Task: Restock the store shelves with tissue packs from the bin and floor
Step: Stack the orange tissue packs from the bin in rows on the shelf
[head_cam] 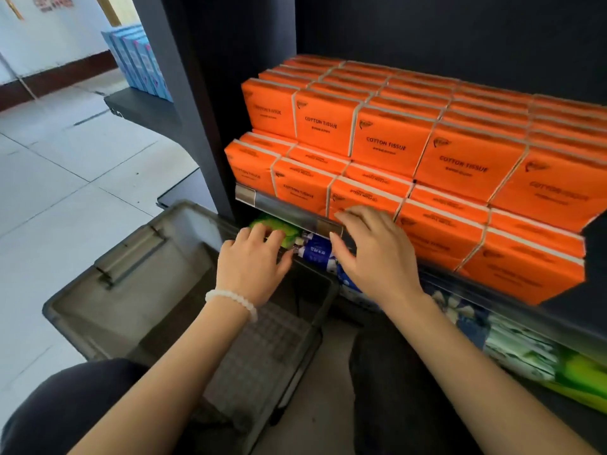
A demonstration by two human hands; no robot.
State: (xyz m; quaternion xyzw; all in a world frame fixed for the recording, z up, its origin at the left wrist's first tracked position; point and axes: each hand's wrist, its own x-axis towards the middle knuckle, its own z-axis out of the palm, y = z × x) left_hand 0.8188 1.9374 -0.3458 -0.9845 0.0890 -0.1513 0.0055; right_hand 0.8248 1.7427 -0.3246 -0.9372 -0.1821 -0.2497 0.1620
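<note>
Orange "COTTON TISSUE" packs (387, 149) fill the dark shelf (289, 210) in two tiers, several rows deep. On the shelf below, a green pack (279, 227) and a blue-and-white pack (316, 251) show under the shelf's front rail. My left hand (254, 267), with a white bead bracelet on the wrist, rests its fingers on the green pack. My right hand (374, 254) reaches over the blue-and-white pack with fingers spread, its fingertips near the front orange packs. The grey bin (131, 257) sits on the floor under my left arm.
More blue, white and green packs (519, 349) line the lower shelf to the right. Light blue boxes (141, 60) stand on a side shelf at upper left. My knees frame the bin; tiled floor (65, 165) lies to the left.
</note>
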